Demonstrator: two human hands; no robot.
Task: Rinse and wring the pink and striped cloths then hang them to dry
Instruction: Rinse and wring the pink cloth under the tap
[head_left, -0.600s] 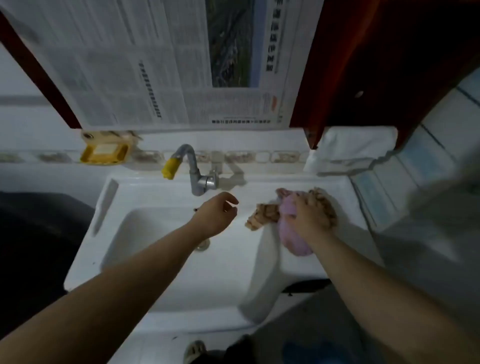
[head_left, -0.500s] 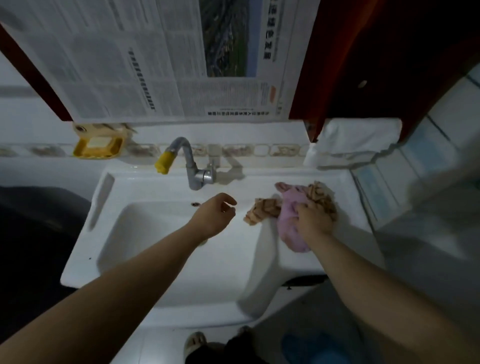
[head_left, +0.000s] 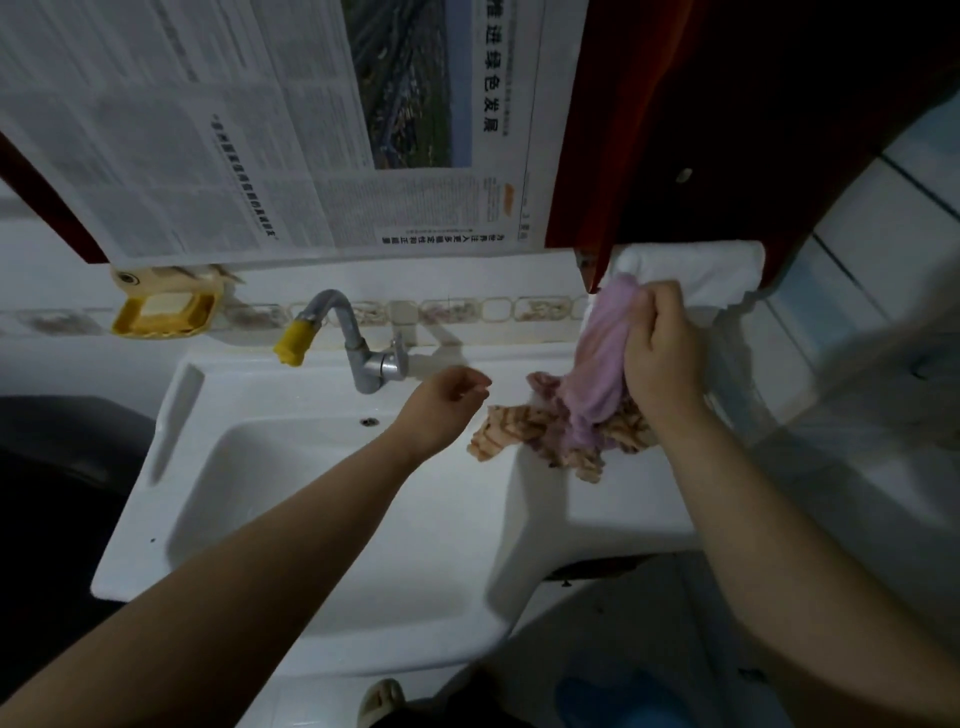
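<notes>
My right hand (head_left: 662, 358) grips the pink cloth (head_left: 597, 364), fingers curled tight round its bunched middle, holding it up over the sink's (head_left: 332, 613) right ledge. The striped cloth (head_left: 524, 426) lies crumpled on that ledge beneath, touching the pink one's lower end. My left hand (head_left: 441, 405) hovers near the tap (head_left: 358, 353), fingers loosely curled, holding nothing.

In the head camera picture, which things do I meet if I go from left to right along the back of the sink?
Yellow soap dish → tap with its yellow tip → left hand, open over the basin → striped cloth on the sink rim → pink cloth → right hand gripping it.
</notes>
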